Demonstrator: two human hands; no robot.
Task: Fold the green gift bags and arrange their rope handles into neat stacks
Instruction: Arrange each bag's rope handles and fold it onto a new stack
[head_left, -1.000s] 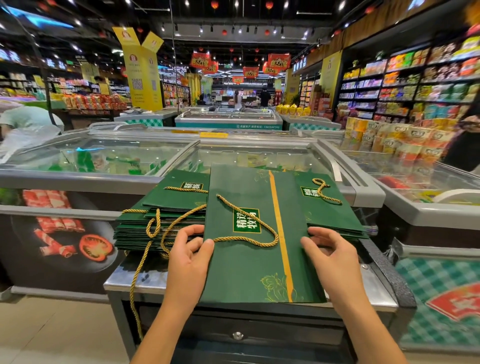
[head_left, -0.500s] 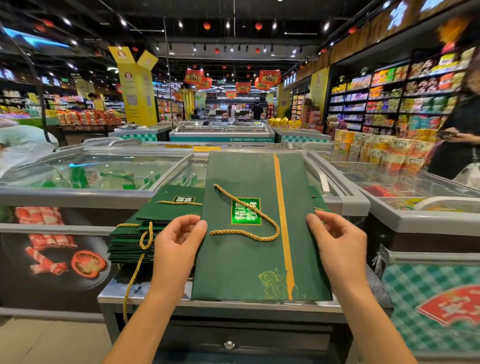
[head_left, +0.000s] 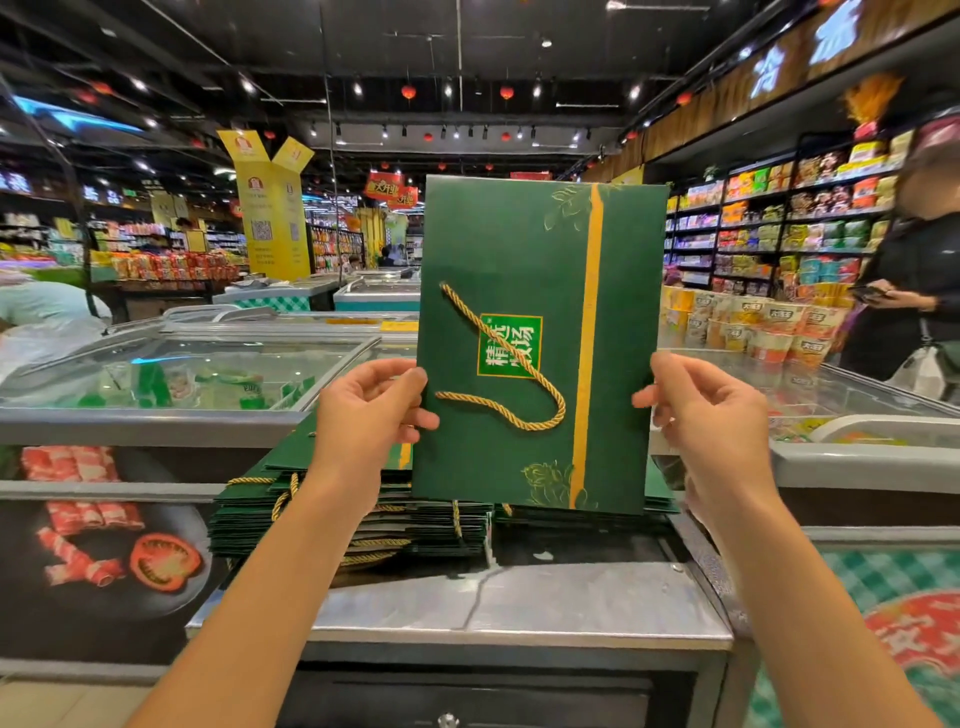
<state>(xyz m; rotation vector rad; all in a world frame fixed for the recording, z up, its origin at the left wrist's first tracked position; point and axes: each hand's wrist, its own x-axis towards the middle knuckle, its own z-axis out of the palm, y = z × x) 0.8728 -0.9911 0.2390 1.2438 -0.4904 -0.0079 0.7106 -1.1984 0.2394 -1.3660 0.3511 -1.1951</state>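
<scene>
We're holding a green gift bag (head_left: 509, 249) upright above the near stacks (head_left: 249, 519), left hand (head_left: 371, 415) and right hand (head_left: 709, 421) pinching its side edges; next we're likely tidying its rope handle (head_left: 540, 421) and laying it flat.

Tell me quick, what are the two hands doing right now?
Left hand: closed, pinching the left edge of the green gift bag.
Right hand: closed, pinching the right edge of the same bag.
</scene>
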